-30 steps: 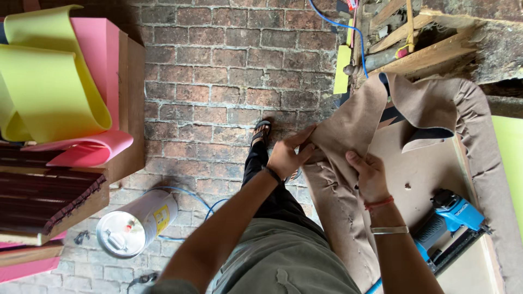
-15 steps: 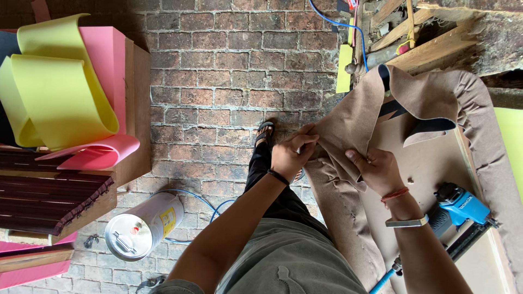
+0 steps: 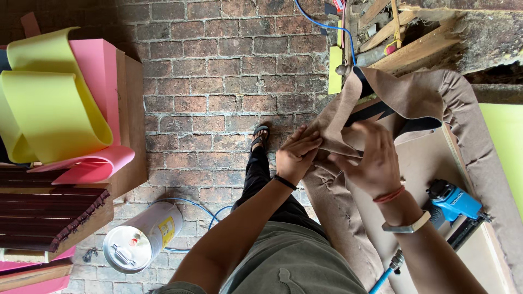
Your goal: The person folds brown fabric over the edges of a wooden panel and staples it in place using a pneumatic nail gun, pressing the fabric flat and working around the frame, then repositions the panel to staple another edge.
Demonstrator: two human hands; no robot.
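A loose flap of tan fabric (image 3: pixel 403 95) is folded up over the edge of a padded panel (image 3: pixel 436 163) covered in the same cloth. My left hand (image 3: pixel 297 152) pinches the fabric's edge at the panel's left rim. My right hand (image 3: pixel 370 158) grips the fold just beside it, fingers curled into the cloth. A dark lining shows inside the lifted flap. A blue pneumatic stapler (image 3: pixel 452 201) lies on the panel to the right of my right wrist.
Yellow and pink foam sheets (image 3: pixel 60 109) are stacked on wooden crates at the left. A white can (image 3: pixel 139 239) lies on the brick floor (image 3: pixel 218 71). A blue air hose (image 3: pixel 327 24) runs past wooden frame pieces (image 3: pixel 425 43) at the top.
My right hand has moved up and left onto the fold, closer to my left hand. The flap has been pulled lower and more gathered.
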